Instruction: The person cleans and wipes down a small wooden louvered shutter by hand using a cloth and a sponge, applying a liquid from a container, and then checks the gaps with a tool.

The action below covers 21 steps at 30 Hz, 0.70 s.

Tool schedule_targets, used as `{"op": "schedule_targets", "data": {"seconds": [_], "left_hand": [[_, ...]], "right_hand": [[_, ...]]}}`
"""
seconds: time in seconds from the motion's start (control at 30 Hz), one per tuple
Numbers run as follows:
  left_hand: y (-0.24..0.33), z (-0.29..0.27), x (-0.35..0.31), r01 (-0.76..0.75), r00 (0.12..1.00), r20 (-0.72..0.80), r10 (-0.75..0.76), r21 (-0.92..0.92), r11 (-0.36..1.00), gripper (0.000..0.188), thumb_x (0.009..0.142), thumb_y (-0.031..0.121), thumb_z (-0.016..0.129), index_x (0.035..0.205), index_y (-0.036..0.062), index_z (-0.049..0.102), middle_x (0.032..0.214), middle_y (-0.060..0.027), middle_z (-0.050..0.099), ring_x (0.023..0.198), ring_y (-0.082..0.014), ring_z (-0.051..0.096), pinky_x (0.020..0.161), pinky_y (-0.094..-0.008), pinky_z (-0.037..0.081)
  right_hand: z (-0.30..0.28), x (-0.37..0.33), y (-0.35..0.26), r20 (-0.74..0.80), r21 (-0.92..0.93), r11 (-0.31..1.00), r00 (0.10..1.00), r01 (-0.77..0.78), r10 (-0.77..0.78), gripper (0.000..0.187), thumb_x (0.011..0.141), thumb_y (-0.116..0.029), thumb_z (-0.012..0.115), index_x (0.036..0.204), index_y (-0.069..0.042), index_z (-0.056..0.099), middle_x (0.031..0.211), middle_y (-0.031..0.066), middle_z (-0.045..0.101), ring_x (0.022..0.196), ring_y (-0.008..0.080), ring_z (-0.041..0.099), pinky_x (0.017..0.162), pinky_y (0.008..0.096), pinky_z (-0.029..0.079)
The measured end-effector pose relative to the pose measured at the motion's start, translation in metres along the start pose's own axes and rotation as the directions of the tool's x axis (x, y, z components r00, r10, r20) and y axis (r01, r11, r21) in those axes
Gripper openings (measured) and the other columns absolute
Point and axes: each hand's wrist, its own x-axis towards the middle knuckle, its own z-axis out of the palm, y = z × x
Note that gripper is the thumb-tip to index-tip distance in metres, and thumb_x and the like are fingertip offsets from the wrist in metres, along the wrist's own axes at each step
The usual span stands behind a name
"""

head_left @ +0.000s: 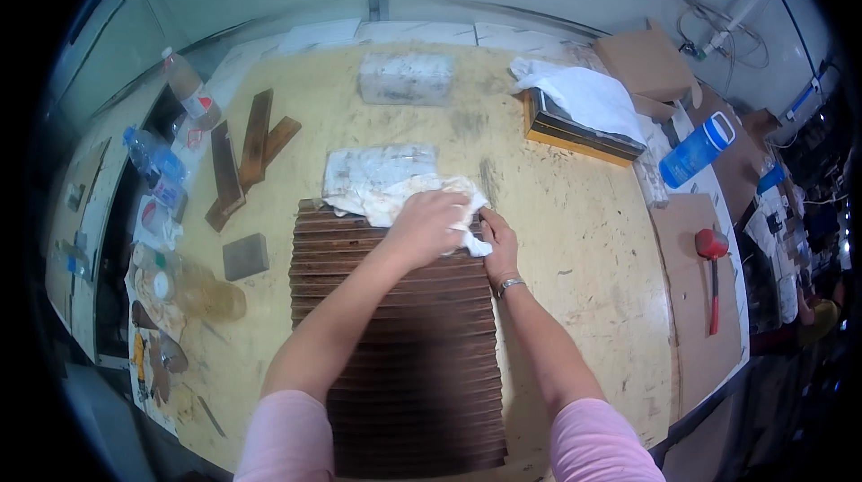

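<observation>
A dark brown ridged wooden panel [404, 338] lies on the table in front of me, its ridges running from side to side. My left hand [426, 229] is closed on a crumpled, stained white cloth [382, 204] and presses it on the panel's far end. At the panel's far right corner, my right hand [500, 247] grips the edge, its thumb beside a loose end of the cloth. Just beyond the cloth lies a white wrapped block [373, 166], partly covered by it.
Dark wood strips [258, 136] and a grey block [245, 257] lie to the left, near several bottles [190, 92]. Further back sits another wrapped block [406, 78]. On the right are a cloth-topped box [575, 136], a blue bottle [696, 152] and a red mallet [712, 244].
</observation>
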Motion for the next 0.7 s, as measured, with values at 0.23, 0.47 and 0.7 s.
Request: {"op": "schedule_targets", "data": {"seconds": [0.23,0.47,0.7], "left_hand": [[-0.027,-0.038,-0.063,0.408,0.903,-0.090,-0.419,-0.125,0.905,0.038,0.079,-0.002,0.062,0.116,0.0005,0.065,0.126,-0.0170,0.063,0.117,-0.0367,0.057,0.105,-0.0438,0.045],[0.009,0.012,-0.004,0.033,0.999,-0.018,-0.039,-0.284,0.958,0.033,0.077,-0.009,0.057,0.104,0.0040,0.072,0.110,-0.0131,0.072,0.103,-0.0345,0.063,0.095,-0.0421,0.048],[0.036,0.008,-0.006,-0.019,0.999,-0.043,0.007,-0.281,0.959,0.034,0.075,-0.013,0.053,0.099,0.0015,0.072,0.108,-0.0119,0.071,0.098,-0.0345,0.061,0.089,-0.0410,0.050]], "right_hand": [[0.003,-0.001,-0.017,-0.025,-0.038,0.999,0.999,0.030,-0.031,0.034,0.096,-0.009,0.050,0.127,-0.004,0.065,0.124,0.0181,0.067,0.117,0.0327,0.062,0.103,0.0390,0.047],[-0.001,0.000,-0.008,0.001,-0.060,0.993,0.995,-0.101,0.101,0.036,0.095,-0.007,0.049,0.127,-0.004,0.065,0.122,0.0181,0.067,0.117,0.0332,0.062,0.103,0.0392,0.047],[0.004,0.002,-0.008,-0.001,-0.051,0.999,1.000,0.002,-0.002,0.038,0.093,-0.005,0.048,0.127,-0.005,0.065,0.126,0.0171,0.066,0.121,0.0336,0.060,0.105,0.0400,0.045]]}}
